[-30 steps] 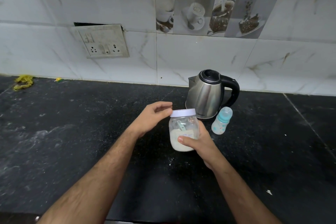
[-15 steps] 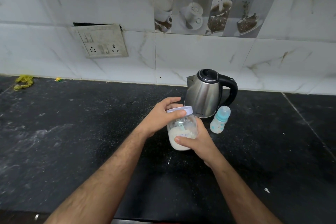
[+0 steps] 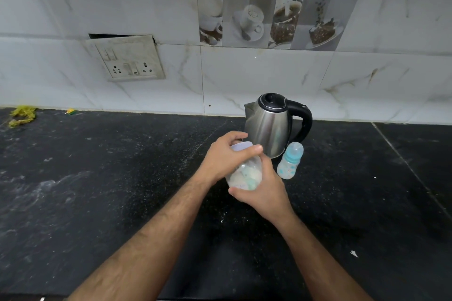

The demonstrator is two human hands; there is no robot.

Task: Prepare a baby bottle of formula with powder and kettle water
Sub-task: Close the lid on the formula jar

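Note:
A clear powder jar (image 3: 244, 175) with white powder and a pale green scoop inside is tilted to the left above the black counter. My right hand (image 3: 265, 190) wraps the jar's body from below. My left hand (image 3: 226, 156) grips its white lid (image 3: 241, 147) from above. Behind them a steel kettle (image 3: 267, 124) with a black handle and closed lid stands near the wall. A small baby bottle (image 3: 289, 161) with a blue cap stands upright just right of the kettle's base.
The black stone counter (image 3: 97, 190) runs wall to wall, with a seam (image 3: 411, 171) at the right. A wall socket plate (image 3: 127, 58) hangs loose at the left. Yellow scraps (image 3: 22, 115) lie at the far left back edge.
My left hand went from touching the lid's side to closing over its top. The jar has tipped to the left and its powder has shifted. Kettle and bottle have not moved.

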